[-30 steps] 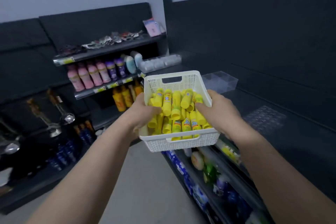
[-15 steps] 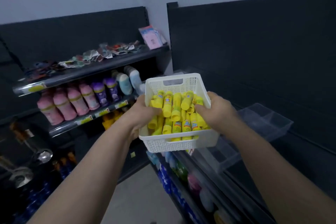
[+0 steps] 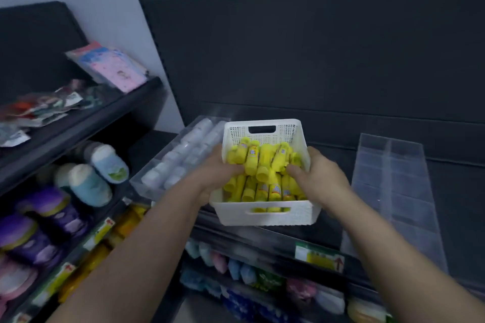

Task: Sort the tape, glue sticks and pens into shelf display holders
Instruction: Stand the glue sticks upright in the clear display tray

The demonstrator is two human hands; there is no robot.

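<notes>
A white perforated basket (image 3: 265, 215) full of yellow glue sticks (image 3: 262, 165) is held in front of me over the dark shelf. My left hand (image 3: 212, 173) grips its left wall, thumb inside on the sticks. My right hand (image 3: 319, 176) grips the right wall the same way. To the left of the basket a clear display holder (image 3: 157, 186) holds several white tape rolls (image 3: 181, 162). On the right stands a clear display holder (image 3: 393, 191) with several compartments and nothing in them. No pens are in view.
A dark back panel (image 3: 315, 60) rises behind the shelf. Left shelving carries bottles (image 3: 86, 183) and packets (image 3: 112, 65). Below the shelf edge, with its price label (image 3: 319, 257), lie more coloured products (image 3: 236, 267).
The view has swung right and closer to the shelf. Both hands have carried the basket forward to between the tape holder and the clear compartment holder.
</notes>
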